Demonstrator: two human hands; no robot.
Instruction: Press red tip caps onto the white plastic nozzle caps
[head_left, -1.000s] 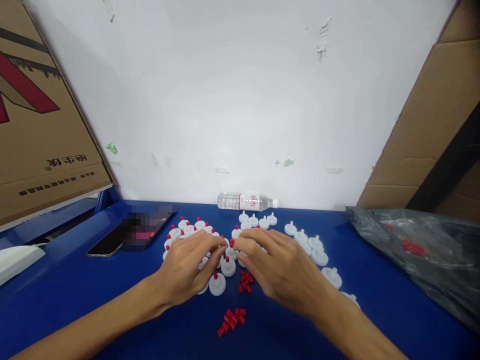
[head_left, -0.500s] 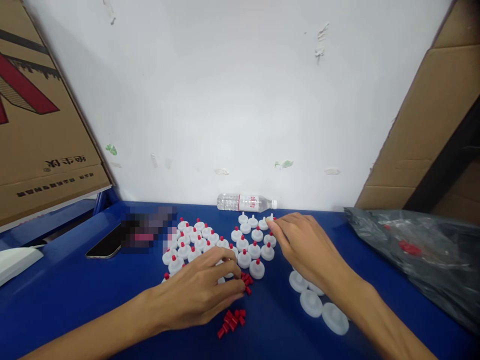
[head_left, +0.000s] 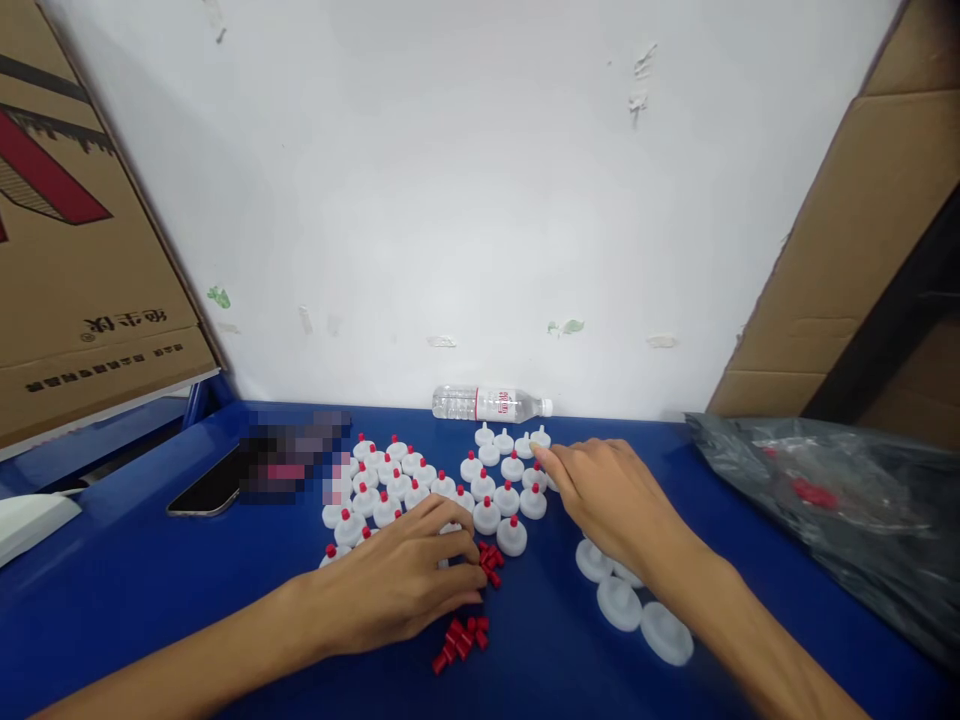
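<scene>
My left hand lies low over the table, fingers bent, thumb and forefinger drawn together at the edge of a pile of small red caps. What sits between those fingertips is hidden. A second heap of red caps lies just nearer to me. My right hand is closed in a pinch beside the back group of white round nozzle lids; its fingertips hide whatever they grip. Some of these lids have bare white nozzles, while many others carry red tips. Several white discs lie under my right forearm.
A clear water bottle lies on its side against the white wall. To the left are a phone and a white device. A dark plastic bag covers the right side. Cardboard stands at the left edge.
My right hand has drawn slightly toward me from the back lids, uncovering a bare nozzle there. My left hand has hardly moved at the red pile.
</scene>
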